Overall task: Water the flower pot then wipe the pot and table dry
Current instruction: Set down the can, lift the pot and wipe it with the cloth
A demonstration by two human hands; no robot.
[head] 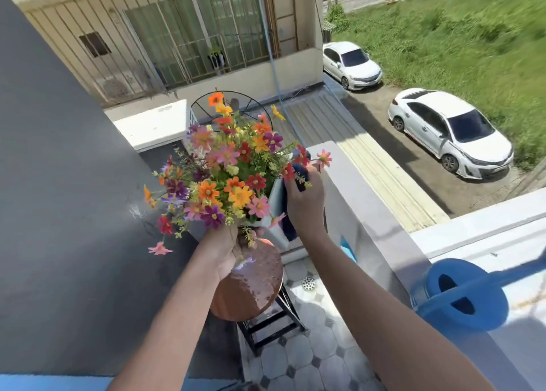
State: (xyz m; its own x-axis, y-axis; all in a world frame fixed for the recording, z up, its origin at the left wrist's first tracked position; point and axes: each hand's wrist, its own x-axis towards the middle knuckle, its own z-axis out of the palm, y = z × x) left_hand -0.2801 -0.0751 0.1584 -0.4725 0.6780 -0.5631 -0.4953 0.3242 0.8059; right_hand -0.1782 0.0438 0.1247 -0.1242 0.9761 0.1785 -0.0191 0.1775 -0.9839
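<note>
The white balcony parapet wall [369, 213] carries the big blue plastic watering can [461, 296], set aside on its ledge, well apart from the work, so I'd say the watering is done. Below, the round brown wooden tabletop [254, 287] glistens with water and is not yet wiped. The pale square flower pot with its bright mixed blooms [274, 207] is held up off that tabletop, likely so its sides can be reached. The left hand [227, 251] supports it from beneath, fingers clenched round the pot's lower corner. The right hand [304, 201] presses a dark blue cloth [291, 228] flat against the pot's right side, fingers closed on the cloth, drying that face.
</note>
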